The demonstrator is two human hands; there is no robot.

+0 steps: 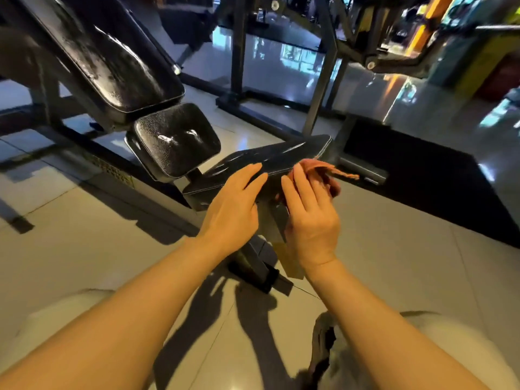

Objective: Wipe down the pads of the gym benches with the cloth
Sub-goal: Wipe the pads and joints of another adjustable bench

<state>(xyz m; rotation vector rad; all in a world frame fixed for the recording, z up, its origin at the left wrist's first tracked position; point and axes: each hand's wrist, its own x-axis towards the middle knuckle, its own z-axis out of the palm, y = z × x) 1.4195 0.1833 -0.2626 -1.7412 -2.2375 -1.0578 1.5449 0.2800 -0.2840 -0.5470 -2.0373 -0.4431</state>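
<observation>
Clearly limp, the orange cloth [323,171] bunches in the right hand [312,218] (fingers curled round it); left hand [233,209] lies flat on the seat pad [281,156] beside.

Pale glossy floor tiles [84,237] spread under me, catching cool blue reflections. A black rubber floor mat [422,175] lies to my right, and dark steel machine frames [323,66] stand beyond, perhaps racks.

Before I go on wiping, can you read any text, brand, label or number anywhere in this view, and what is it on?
None can be read.
The yellowish patch on the bench post below the flat pad may be a label, but it is too blurred to read.
The bright panels at far right are too blurred to read.
</observation>
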